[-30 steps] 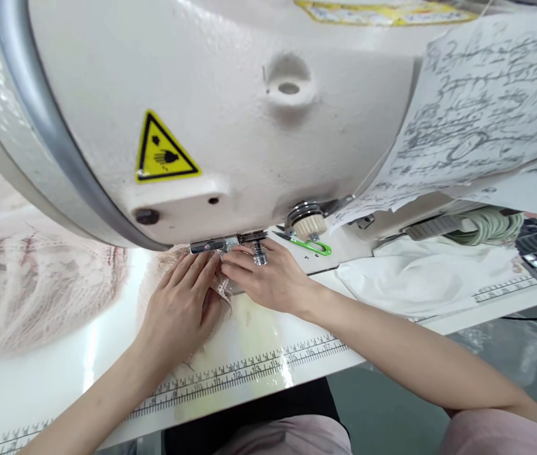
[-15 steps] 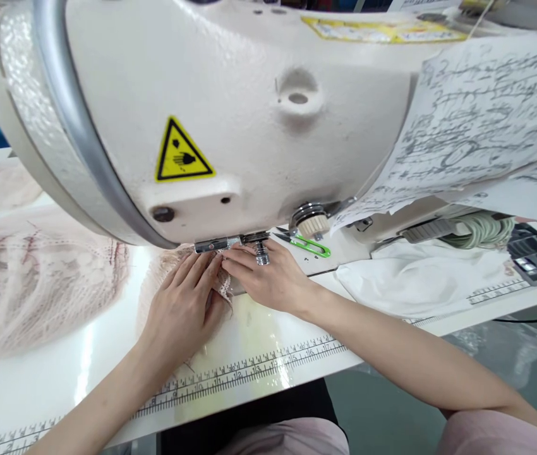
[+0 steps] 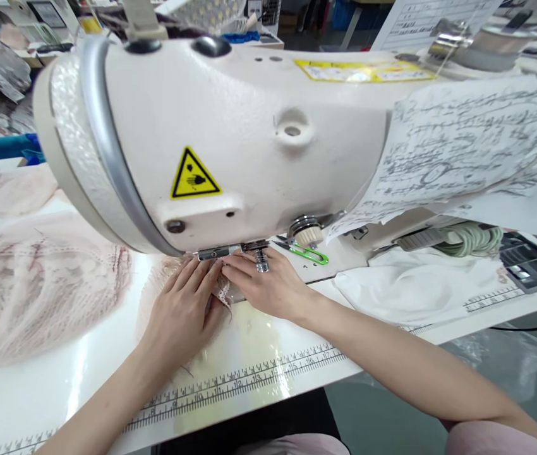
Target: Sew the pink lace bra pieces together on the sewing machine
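While on pale lace [image 3: 222, 289], left hand [image 3: 181, 309] — near ruler numerals [image 3: 238, 385] "12", "13".

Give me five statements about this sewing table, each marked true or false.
1. The left hand rests on pale pink lace. True.
2. Green-handled metal snips are in the right hand. False: the snips lie beyond it.
3. A yellow triangular sticker is on the white sewing machine. True.
4. The handwritten white paper lies under both hands. False: the paper is on the machine.
5. Black ruler marks run along the white table. True.
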### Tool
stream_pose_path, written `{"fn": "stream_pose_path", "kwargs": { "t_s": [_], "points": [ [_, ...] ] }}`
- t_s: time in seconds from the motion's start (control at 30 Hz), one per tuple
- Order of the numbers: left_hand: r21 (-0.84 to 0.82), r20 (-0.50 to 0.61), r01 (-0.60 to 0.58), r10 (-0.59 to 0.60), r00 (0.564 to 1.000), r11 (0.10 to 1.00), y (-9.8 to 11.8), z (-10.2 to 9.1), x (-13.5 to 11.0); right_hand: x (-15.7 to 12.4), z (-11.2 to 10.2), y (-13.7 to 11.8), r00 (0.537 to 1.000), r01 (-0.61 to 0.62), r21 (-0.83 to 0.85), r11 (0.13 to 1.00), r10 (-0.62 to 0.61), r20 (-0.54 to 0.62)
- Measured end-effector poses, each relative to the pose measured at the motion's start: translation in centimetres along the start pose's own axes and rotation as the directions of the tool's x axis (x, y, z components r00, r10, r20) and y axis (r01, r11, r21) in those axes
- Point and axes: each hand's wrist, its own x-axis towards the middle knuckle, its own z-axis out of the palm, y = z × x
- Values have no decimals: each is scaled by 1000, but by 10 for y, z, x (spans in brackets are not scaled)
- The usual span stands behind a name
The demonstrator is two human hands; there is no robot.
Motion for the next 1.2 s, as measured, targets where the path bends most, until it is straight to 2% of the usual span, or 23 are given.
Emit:
{"fn": "stream_pose_path", "kwargs": {
  "t_s": [0.47,0.8,0.93,1.0,1.1,1.2],
  "points": [
    [0,35,22,-22,999,1000,-2,1,0,0,1,0,1000,-6,-4,1000,6,-24],
    [20,22,-12,11,1000,1000,-2,0,0,1,2,3,995,12,-22,1000,-14,-100],
    [56,11,-86,85,996,995,-9,-24,-3,-1,1,4,994,-16,-18,1000,14,-107],
    [34,9,-176,176,984,984,-15,-42,-10,0,-1,5,993,-35,1,999,35,-112],
    [-12,21,-399,399,917,917,-21,-60,-33,1,-3,6,993,3,63,998,4,-119],
    [67,55,-523,520,852,850,-18,-60,-62,1,-4,6,986,111,168,980,-88,-141]
  ]
}}
